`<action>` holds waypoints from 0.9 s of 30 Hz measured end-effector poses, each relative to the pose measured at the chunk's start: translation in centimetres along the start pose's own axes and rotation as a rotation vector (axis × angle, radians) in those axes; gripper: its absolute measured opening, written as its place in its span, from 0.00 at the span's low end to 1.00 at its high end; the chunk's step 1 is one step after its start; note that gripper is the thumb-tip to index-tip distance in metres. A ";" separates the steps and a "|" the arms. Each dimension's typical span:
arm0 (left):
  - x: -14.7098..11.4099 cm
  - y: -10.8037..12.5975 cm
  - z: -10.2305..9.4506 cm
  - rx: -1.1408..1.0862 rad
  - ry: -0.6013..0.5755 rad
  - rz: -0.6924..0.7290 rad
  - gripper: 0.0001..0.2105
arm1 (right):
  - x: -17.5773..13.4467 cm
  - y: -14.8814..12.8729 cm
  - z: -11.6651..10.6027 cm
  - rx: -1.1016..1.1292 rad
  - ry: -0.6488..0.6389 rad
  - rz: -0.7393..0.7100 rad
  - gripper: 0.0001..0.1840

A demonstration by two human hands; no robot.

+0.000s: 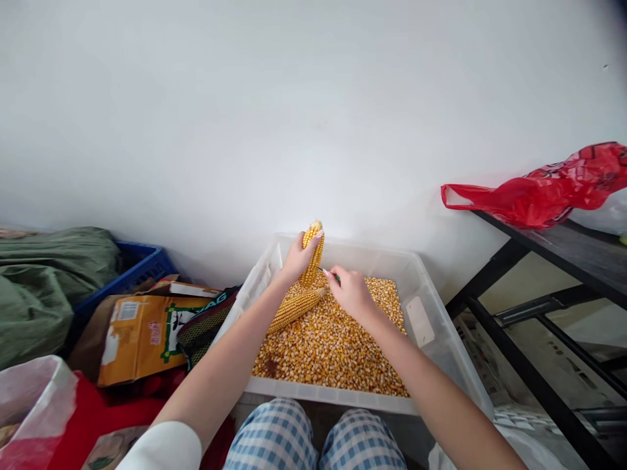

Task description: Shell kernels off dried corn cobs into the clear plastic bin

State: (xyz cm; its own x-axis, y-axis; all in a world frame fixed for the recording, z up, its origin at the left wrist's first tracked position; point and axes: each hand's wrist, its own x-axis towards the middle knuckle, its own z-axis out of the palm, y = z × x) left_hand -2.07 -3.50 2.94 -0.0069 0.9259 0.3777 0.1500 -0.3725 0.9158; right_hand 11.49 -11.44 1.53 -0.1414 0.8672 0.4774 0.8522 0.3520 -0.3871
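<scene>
My left hand (296, 258) is closed around an ear of corn (310, 269), held upright and slightly tilted over the bin. Full rows of yellow kernels show on it. In my right hand (351, 292) is a thin metal tool with a green handle (337, 278); its tip points at the ear's side, and most of the handle is hidden by the fingers. Below my left hand, a second ear of corn (296, 308) lies on loose corn kernels (337, 349). A translucent plastic bin (428, 281) contains them, in front of my knees.
A white wall rises behind the bin. At left are an orange cardboard box (137, 336), a mesh bag (208, 326), a blue crate (140, 267) and a green cloth (53, 287). At right, a red plastic bag (543, 192) lies on a black-framed table (578, 254).
</scene>
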 end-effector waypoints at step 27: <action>-0.3 -0.6 0.5 0.133 -0.046 -0.069 0.23 | 0.0 -0.2 0.5 -0.094 -0.034 0.042 0.16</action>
State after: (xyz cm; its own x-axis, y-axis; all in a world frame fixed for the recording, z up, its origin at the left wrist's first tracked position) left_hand -1.69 -3.52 2.24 0.0228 0.9521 0.3050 0.2805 -0.2989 0.9121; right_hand 11.06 -11.38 1.25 -0.1199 0.8927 0.4344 0.9010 0.2816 -0.3299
